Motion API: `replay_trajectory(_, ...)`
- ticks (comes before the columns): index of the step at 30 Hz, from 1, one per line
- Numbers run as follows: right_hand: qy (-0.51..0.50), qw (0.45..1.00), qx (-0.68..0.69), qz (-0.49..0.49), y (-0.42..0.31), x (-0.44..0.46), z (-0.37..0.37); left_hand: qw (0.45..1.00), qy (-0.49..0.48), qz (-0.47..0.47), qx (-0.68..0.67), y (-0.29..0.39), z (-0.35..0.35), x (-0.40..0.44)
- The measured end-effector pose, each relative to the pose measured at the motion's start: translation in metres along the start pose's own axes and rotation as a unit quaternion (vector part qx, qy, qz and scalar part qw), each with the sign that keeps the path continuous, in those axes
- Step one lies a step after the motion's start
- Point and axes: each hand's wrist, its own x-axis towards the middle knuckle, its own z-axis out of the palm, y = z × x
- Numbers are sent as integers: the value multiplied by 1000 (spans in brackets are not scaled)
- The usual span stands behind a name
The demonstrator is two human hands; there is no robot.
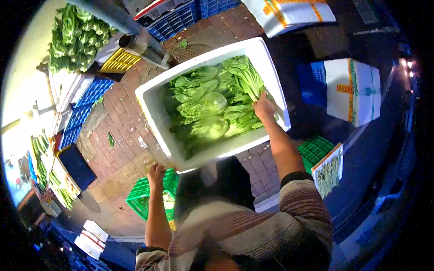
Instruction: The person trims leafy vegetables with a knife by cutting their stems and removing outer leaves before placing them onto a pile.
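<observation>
A white foam box stands in front of me, filled with several heads of leafy green vegetables. Inside its right side, my right hand is closed around the pale stem end of one leafy green head, whose leaves fan out toward the back of the box. My left hand hangs outside the near left corner, fingers curled, with nothing visible in them. Just below and beside it is a green plastic crate with some greens in it.
Stacked white boxes stand to the right, near a green crate. A metal pole rises at upper left beside piled greens. Blue crates line the left side. Brick paving lies between.
</observation>
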Motion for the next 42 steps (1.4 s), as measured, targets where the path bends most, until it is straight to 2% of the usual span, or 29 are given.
replay_trajectory(3,35,999,-21,5,-4,10,8,1000,-6,-5,-18,-12,4,-14)
replay_trajectory(6,15,999,-52,-4,5,13,18,996,-38,46,-60,-12,10,-27)
replay_trajectory(7,55,998,-10,5,2,11,12,998,-29,34,-54,-5,15,-32)
replay_trajectory(10,64,998,18,20,-3,8,-15,995,-80,19,-47,5,21,-36)
replay_trajectory(11,53,996,62,32,1,13,-19,991,-92,8,-96,11,25,-41)
replay_trajectory(12,77,997,29,-8,5,10,-23,984,-105,-1,-143,17,32,-47)
replay_trajectory(14,-44,958,272,86,17,-7,-38,981,-148,10,-123,23,42,-52)
replay_trajectory(15,-5,948,297,114,1,-36,-63,976,-177,8,-129,26,49,-55)
replay_trajectory(16,-47,925,358,121,-3,-64,-83,969,-206,6,-136,29,57,-59)
replay_trajectory(18,-33,905,413,99,8,-106,-82,952,-272,7,-144,21,80,-61)
replay_trajectory(20,-94,904,405,98,-14,-169,-119,941,-331,16,-63,36,99,-72)
replay_trajectory(21,-116,913,378,95,-29,-192,-132,935,-346,23,-78,35,108,-77)
replay_trajectory(23,-205,847,482,90,-16,-211,-97,920,-365,12,-145,31,124,-76)
replay_trajectory(24,-198,846,494,27,-36,-228,-101,909,-368,-8,-197,29,130,-76)
replay_trajectory(25,-267,832,483,52,-40,-235,-88,900,-358,3,-247,29,133,-77)
replay_trajectory(26,-296,834,462,-49,-64,-249,-107,887,-336,30,-314,37,131,-84)
replay_trajectory(27,-301,853,422,-53,-68,-250,-81,874,-334,26,-351,22,127,-75)
replay_trajectory(28,-350,868,337,-101,-87,-251,-88,860,-328,27,-389,23,120,-73)
replay_trajectory(29,-344,860,351,-139,-108,-257,-98,838,-260,61,-475,21,119,-81)
replay_trajectory(30,-340,849,362,-178,-128,-264,-109,834,-221,95,-496,23,107,-84)
replay_trajectory(33,-333,857,270,-286,-158,-266,-91,783,-158,57,-599,6,85,-75)
replay_trajectory(34,-343,838,278,-320,-173,-269,-98,784,-110,37,-611,13,73,-87)
replay_trajectory(36,-336,835,235,-367,-191,-278,-96,721,-88,53,-686,4,53,-89)
replay_trajectory(37,-435,813,215,-322,-200,-277,-97,711,-33,38,-702,6,43,-96)
replay_trajectory(39,-451,746,381,-308,-199,-277,-88,671,-11,23,-741,-3,34,-95)
replay_trajectory(40,-488,725,371,-314,-206,-276,-90,652,4,9,-758,-8,20,-101)
replay_trajectory(42,-492,728,312,-361,-216,-292,-88,596,4,28,-803,-40,-1,-98)
